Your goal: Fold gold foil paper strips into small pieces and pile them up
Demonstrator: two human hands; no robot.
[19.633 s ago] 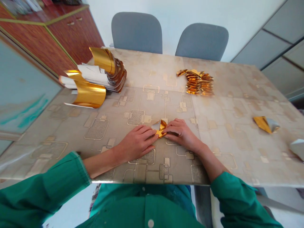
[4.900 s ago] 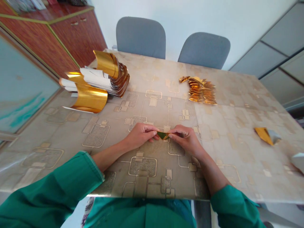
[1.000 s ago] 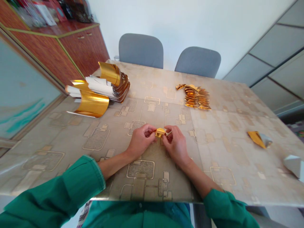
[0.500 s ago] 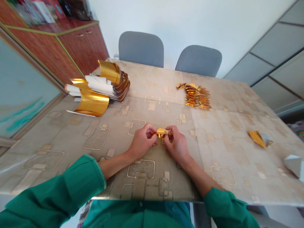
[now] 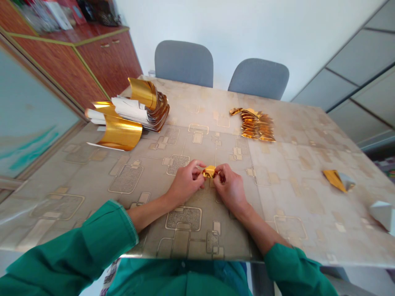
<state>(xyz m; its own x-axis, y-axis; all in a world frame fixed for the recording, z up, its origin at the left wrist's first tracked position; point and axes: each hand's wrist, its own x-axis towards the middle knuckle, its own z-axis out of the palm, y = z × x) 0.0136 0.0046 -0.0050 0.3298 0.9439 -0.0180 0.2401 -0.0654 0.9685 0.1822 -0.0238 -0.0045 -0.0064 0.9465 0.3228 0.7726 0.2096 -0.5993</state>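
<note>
A small folded piece of shiny gold paper (image 5: 209, 171) is held between my two hands, just above the patterned tablecloth or resting on it; I cannot tell which. My left hand (image 5: 187, 177) pinches its left end with thumb and fingers. On the other side, my right hand (image 5: 230, 184) grips the right end, its fingers curled in. The fingertips hide both ends of the paper.
At the back left lies a stack of curled gold-and-white paper sheets (image 5: 123, 133). Several folded gold paper pieces (image 5: 257, 125) sit in rows farther back on the right. A loose gold-and-silver piece (image 5: 335, 180) and a pale piece (image 5: 382, 214) lie at right. Two grey chairs (image 5: 184, 61) stand behind the table.
The gold paper has changed shape slightly between my fingers: its rounded top and the folds beneath now show as a flatter, tilted face. Both hands have stayed in nearly the same place.
</note>
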